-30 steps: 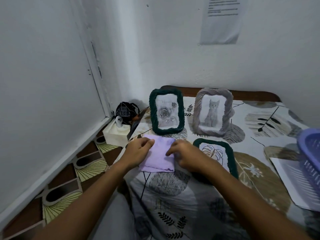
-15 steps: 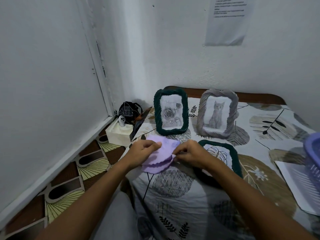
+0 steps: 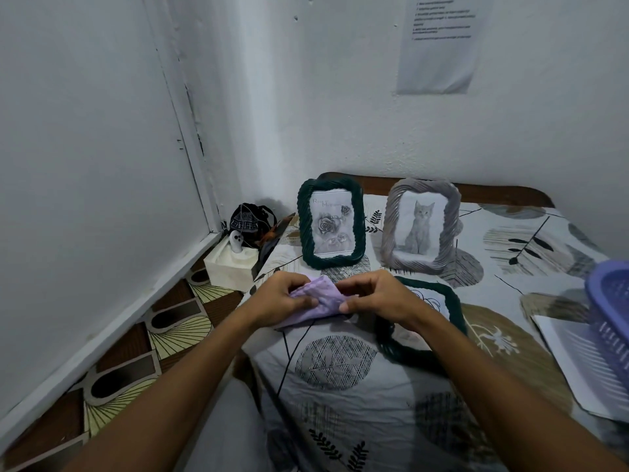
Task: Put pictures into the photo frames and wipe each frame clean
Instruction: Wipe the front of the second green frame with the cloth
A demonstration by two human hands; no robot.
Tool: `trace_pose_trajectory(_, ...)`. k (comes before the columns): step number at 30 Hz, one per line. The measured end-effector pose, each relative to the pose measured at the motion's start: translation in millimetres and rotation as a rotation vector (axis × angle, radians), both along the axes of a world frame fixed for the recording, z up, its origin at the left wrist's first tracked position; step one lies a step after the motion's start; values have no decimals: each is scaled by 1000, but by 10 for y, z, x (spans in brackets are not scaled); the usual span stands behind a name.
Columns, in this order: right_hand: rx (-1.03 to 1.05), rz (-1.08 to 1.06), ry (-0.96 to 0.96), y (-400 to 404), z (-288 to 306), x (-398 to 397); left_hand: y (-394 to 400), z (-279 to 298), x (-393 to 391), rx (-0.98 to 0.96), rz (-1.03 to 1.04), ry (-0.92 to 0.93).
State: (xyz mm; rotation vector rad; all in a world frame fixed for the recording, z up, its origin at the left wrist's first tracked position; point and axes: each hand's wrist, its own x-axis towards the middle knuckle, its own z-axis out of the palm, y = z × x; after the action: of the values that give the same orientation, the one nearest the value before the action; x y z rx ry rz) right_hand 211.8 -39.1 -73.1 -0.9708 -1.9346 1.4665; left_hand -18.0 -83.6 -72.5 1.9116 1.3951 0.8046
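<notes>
Both hands grip a soft lilac cleaning cloth (image 3: 318,303) bunched between them near the bed's left edge: the left hand (image 3: 284,301) curls its fingers and thumb round the cloth's left side, and the right hand (image 3: 372,296) pinches its right side. The bed (image 3: 340,403) wears a white sheet printed with leaves. Just beside the right hand, partly under its wrist, a dark green rope-edged photo frame (image 3: 452,301) lies flat. Near the bed's far edge two frames stand upright side by side: a dark green rope-edged frame with a rose picture (image 3: 331,223) and a grey twisted frame with a cat picture (image 3: 421,226). A purple plastic basket (image 3: 609,301) sits at the right edge.
</notes>
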Motion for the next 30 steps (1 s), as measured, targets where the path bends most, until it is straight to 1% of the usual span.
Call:
trace_pose_trajectory(3,56,44,-55,9,61,-27,40,95,-49,-65,-66,-36)
trace_pose_trajectory(6,20,103,-44,-26,159,-77,58,252,-20,-152,-160,-100)
trace_pose_trajectory(8,-48,123,-34,-59,206,-91,62,412,14,-226,-202,-164)
trace_pose_trajectory(10,-188,139,-3,-97,218,-73,81,584,56,-290,-241,-200)
trace_pose_trajectory(11,-271,151,56,-127,218,-60,99,674,89,-315,-264,-191)
trace_pose_trajectory(14,-477,161,326,-269,236,5,182,882,248,-351,-324,-107)
trace_pose_trajectory(17,-615,107,561,-439,258,115,269,999,494,-359,-360,-19)
trace_pose_trajectory(19,-667,67,655,-507,244,220,322,1031,696,-347,-389,32)
trace_pose_trajectory(22,-697,-94,718,-582,198,408,409,999,999,-286,-393,97)
trace_pose_trajectory(24,-678,-252,717,-626,208,548,472,941,1169,-182,-317,125)
trace_pose_trajectory(26,-686,-394,756,-631,231,714,499,877,1295,-89,-224,69)
trace_pose_trajectory(28,-686,-550,815,-588,235,896,467,800,1337,-55,-172,-23)
trace_pose_trajectory(30,-631,-681,867,-540,266,1083,442,667,1312,-35,-148,-64)
